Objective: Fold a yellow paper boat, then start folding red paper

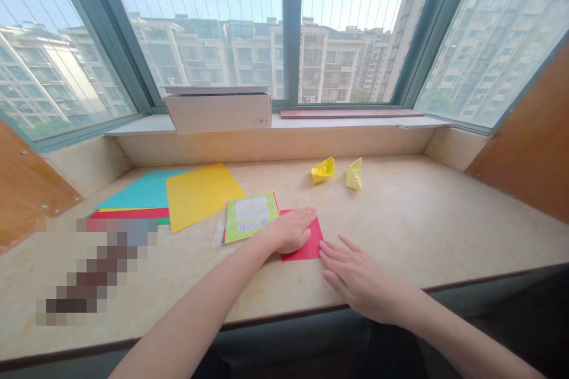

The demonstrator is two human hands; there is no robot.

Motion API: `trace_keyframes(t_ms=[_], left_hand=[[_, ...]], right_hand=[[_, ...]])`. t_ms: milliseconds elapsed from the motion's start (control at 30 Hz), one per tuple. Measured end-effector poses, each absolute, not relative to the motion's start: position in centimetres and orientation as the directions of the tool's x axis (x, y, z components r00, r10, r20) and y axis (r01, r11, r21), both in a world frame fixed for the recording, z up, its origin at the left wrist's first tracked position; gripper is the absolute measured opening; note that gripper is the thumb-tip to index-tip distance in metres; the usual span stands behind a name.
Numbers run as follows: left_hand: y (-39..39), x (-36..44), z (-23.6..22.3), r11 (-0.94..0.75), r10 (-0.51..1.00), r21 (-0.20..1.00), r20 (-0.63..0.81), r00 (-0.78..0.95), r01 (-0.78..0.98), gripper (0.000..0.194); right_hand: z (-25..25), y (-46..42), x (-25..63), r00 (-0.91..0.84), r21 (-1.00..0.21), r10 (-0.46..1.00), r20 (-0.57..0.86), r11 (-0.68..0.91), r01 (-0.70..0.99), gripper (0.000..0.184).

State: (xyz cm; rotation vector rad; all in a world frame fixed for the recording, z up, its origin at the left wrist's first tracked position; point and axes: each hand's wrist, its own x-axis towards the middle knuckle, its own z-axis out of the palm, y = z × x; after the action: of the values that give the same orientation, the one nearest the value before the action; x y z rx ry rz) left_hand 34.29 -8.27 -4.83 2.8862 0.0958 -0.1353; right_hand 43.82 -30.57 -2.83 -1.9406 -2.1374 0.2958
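Observation:
A red sheet of paper point(297, 253) lies flat on the stone ledge in front of me. My left hand point(296, 230) rests flat across its upper left part, fingers stretched out and covering much of it. At the sheet's right edge, my right hand point(355, 272) lies with its fingers spread, fingertips touching or very near the paper. Just left of the red sheet is a green-patterned paper pack point(251, 216) in a clear sleeve, partly behind my left wrist. Neither hand is closed around anything.
Two folded paper shapes, one bright yellow point(323, 170) and one pale yellow point(354, 175), stand farther back. Large yellow point(202, 195) and blue sheets point(142, 188) overlap at left, near a blurred-out patch. A white box point(220, 112) sits by the window. The ledge's front edge point(284, 315) is close.

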Motion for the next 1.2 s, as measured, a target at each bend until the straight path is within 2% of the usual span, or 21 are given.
trace_keyframes(t_ms=[267,433,600,833,967,1067,1133,1200], left_hand=[[-8.6,34.1,-4.6,-0.974,0.056,0.212,-0.099,0.993,0.076,0.071],[-8.1,34.7,-4.0,-0.984,0.03,0.172,-0.131,0.991,0.053,0.071],[-8.9,35.3,-3.6,-0.994,0.018,0.101,-0.124,0.992,0.031,0.058],[-10.5,34.1,-4.2,-0.997,0.071,0.04,0.052,0.996,0.069,0.057],[-10.8,34.1,-4.0,-0.999,0.006,0.047,0.108,0.994,0.001,0.052],[-11.0,34.4,-3.9,-0.994,-0.057,0.08,0.145,0.988,-0.069,0.048],[-10.9,34.7,-3.9,-0.987,-0.08,0.123,0.164,0.983,-0.1,0.037],[-10.7,34.9,-3.7,-0.977,-0.064,0.188,0.191,0.979,-0.1,0.021]], right_hand=[[-1.4,-31.8,43.3,-0.095,-0.348,0.995,0.019,0.096,0.933,0.045],[-1.0,-30.7,43.6,-0.098,-0.301,0.993,0.061,0.111,0.947,0.045],[-1.9,-28.7,44.7,0.101,-0.281,0.987,0.126,-0.063,0.958,0.039],[-4.0,-27.2,43.8,0.318,-0.275,0.92,0.23,-0.252,0.928,0.031],[-4.9,-27.1,43.5,0.382,-0.349,0.89,0.248,-0.285,0.892,0.034],[-5.5,-26.9,43.8,0.415,-0.452,0.874,0.252,-0.273,0.849,0.026],[-5.8,-26.9,44.2,0.427,-0.534,0.868,0.252,-0.244,0.81,0.021],[-5.9,-26.9,44.8,0.444,-0.621,0.859,0.254,-0.207,0.756,0.024]])
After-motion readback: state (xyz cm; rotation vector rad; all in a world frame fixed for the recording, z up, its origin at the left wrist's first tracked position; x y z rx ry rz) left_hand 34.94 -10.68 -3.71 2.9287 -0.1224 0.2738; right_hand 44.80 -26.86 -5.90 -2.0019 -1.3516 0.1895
